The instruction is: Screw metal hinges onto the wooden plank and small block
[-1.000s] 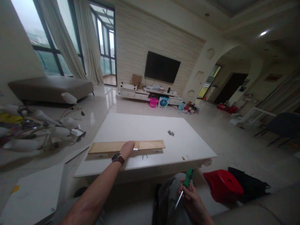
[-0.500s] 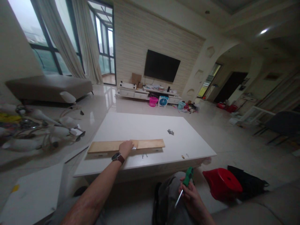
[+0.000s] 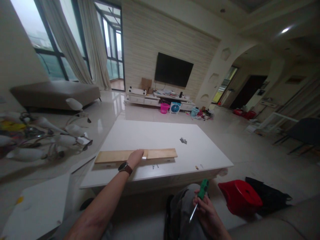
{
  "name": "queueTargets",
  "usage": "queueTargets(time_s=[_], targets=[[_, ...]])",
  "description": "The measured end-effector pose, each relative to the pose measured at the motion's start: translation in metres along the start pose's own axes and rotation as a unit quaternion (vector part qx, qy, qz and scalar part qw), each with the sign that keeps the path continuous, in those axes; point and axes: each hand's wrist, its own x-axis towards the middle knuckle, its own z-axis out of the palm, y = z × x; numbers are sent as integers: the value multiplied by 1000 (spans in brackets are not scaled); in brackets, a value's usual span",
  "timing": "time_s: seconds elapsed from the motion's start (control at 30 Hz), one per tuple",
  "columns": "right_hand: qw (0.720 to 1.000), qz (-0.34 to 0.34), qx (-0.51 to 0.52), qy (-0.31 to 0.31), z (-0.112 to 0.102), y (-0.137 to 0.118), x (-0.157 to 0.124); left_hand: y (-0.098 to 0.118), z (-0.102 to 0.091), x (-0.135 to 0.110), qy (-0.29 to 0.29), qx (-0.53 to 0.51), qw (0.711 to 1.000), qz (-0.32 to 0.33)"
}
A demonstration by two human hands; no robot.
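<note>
Wooden board (image 3: pixel 161 154) down on the counter (image 3: pixel 155 133), clamped in left hand (image 3: pixel 135 157); green screwdriver (image 3: pixel 204 189) gripped in right hand (image 3: pixel 204 204), away from the board. Probably only partway tbh, with loose hardware (image 3: pixel 183 141) apparently unused.

- Board (image 3: pixel 162 153): on table (image 3: pixel 155 133), near its front edge; left hand (image 3: pixel 136 157) on board.
- Small-parts pile (image 3: pixel 183 141): on table, behind board, to its right.
- Screwdriver (image 3: pixel 204 189): in right hand (image 3: pixel 205 204), before table.
- Stool (image 3: pixel 241 196): right of right hand.
- Lamp (image 3: pixel 60 140): left of table.
- Cabinet (image 3: pixel 136 99): behind table.
- TV (image 3: pixel 173 69): on wall (image 3: pixel 150 36), above cabinet.
</note>
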Motion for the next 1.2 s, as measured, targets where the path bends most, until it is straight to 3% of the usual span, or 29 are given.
queueTargets(time_s=[0.33, 0.6, 0.9, 1.2], targets=[[1000, 5, 24, 0, -2, -3, 0, -6, 5, 5, 14, -10, 999, -37], [1000, 11, 26, -7, 1, -8, -2, -16, 5, 9, 5, -28, 999, -20], [1000, 13, 14, -18, -2, -7, 0, -3, 2, 5, 28, -31, 999, -2], [1000, 11, 20, -18, -1, -9, -1, -3, -3, 1, 33, -19, 999, -31]])
